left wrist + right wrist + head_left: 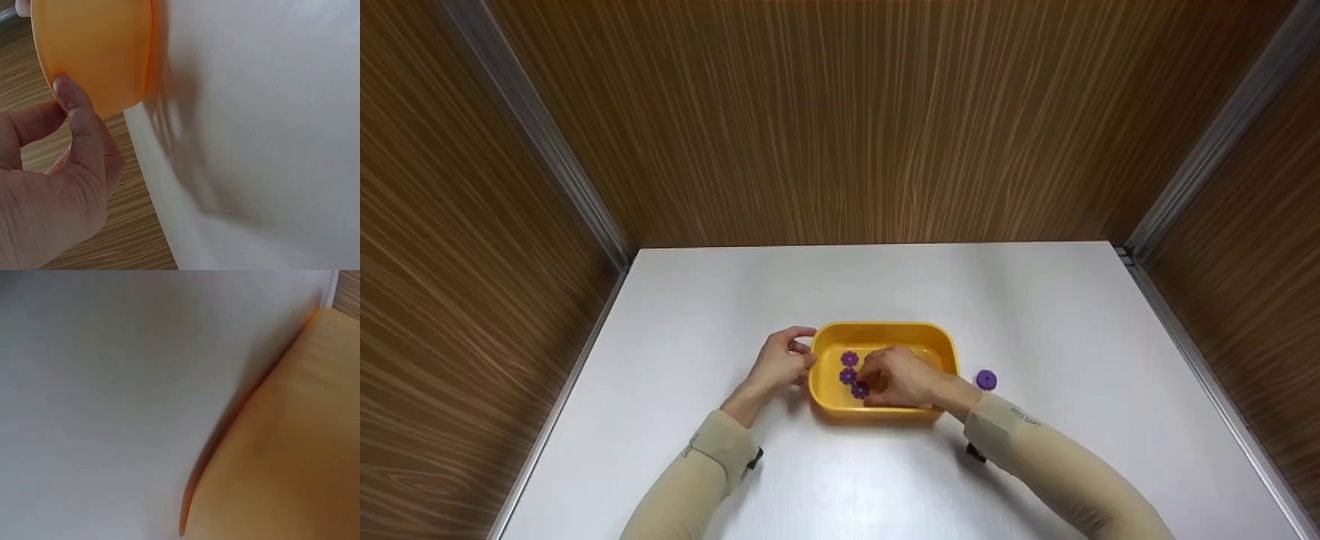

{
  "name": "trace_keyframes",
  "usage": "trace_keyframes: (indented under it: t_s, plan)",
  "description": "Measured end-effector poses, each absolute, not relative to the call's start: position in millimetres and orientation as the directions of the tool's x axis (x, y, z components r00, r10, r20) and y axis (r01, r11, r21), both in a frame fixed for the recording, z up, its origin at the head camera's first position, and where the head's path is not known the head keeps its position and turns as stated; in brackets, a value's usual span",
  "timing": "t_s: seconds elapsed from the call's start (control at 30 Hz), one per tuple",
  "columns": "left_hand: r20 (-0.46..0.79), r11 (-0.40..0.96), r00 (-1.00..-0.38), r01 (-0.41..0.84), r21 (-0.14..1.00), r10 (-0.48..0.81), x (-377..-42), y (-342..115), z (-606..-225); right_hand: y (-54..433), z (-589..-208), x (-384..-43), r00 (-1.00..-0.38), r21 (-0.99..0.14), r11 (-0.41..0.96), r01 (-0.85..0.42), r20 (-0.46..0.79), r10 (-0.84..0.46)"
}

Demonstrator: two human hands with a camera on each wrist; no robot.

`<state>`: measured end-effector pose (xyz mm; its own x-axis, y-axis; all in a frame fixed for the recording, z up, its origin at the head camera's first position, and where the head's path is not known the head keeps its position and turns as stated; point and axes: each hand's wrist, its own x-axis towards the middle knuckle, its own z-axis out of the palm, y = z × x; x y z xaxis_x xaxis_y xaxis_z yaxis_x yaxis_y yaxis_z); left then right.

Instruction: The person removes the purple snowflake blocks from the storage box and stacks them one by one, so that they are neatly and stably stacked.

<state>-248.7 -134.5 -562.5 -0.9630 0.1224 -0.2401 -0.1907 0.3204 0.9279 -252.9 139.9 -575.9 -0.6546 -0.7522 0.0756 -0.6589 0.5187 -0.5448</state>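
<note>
A yellow rectangular tub [825, 386] with rounded corners stands on the table. My left hand [781, 360] grips its left end, the thumb [76, 104] pressed against the outer wall in the left wrist view. My right hand [904, 377] reaches over the near right rim into the tub. Its thumb and index finger pinch a purple flower-shaped piece [859, 391] low over the tub's floor. Two more purple flower pieces, one at the back [849, 358] and one nearer [847, 376], lie to the left of those fingers. Another is partly hidden behind the right hand. The right wrist view shows only the tub's outer wall [281, 455].
A round purple object [985, 379] with a dark centre sits on the white table [720, 300], just right of the tub and close to my right forearm. Wood-grain panels [870, 120] enclose the table at the back and both sides.
</note>
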Motion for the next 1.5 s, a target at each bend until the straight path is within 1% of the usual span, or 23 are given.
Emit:
trace_keyframes:
  t_s: [0.3, 0.6, 0.87, 1.1, 1.33, 1.5]
  plan:
    - [-0.238, 0.323, -0.965, -0.192, 0.927, 0.112, -248.7, -133.1, -561.6, 130.4, -578.2, -254.3, -0.684, -0.52, 0.572, -0.634, 0.031, -0.729]
    - [-0.242, 0.336, -0.965, -0.195, 0.922, 0.105, -248.9, -133.4, -560.8, 128.4, -580.6, -254.6, -0.693, -0.549, 0.573, -0.608, 0.014, -0.721]
    - [-0.236, 0.348, -0.965, -0.182, 0.92, 0.118, -248.4, -134.6, -562.3, 126.9, -580.7, -257.9, -0.683, -0.536, 0.593, -0.601, -0.041, -0.729]
    - [-0.23, 0.324, -0.963, -0.175, 0.93, 0.139, -248.0, -135.7, -562.9, 127.6, -581.0, -258.4, -0.662, -0.512, 0.576, -0.637, -0.017, -0.749]
    - [-0.235, 0.327, -0.963, -0.181, 0.927, 0.132, -248.1, -134.9, -562.5, 125.1, -579.6, -258.7, -0.693, -0.533, 0.611, -0.585, -0.063, -0.719]
    - [-0.242, 0.332, -0.962, -0.189, 0.924, 0.124, -249.4, -134.5, -561.8, 122.9, -579.8, -260.2, -0.706, -0.517, 0.625, -0.585, -0.055, -0.706]
